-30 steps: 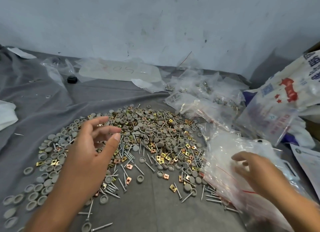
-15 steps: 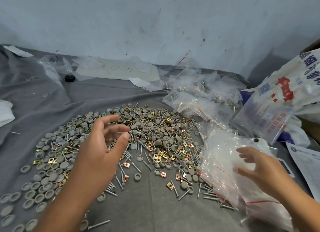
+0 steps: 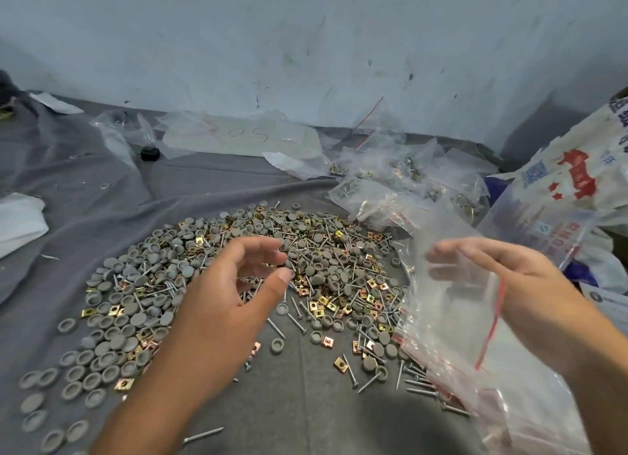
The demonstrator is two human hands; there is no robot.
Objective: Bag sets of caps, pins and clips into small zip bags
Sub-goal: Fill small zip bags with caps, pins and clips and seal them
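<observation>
Raised since earlier: right hand (image 3: pixel 530 284) pinching one clear zip bag (image 3: pixel 455 284), centre right, long axis upright. Left hand (image 3: pixel 238 295), loosely curled, holding nothing visible, hovers nearer the parts pile (image 3: pixel 323 278), lower centre.

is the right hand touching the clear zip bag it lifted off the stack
Touching. The head view shows the right hand raised above the stack of bags with the clear zip bag hanging from it, its red-striped edge running down against the palm.
</observation>
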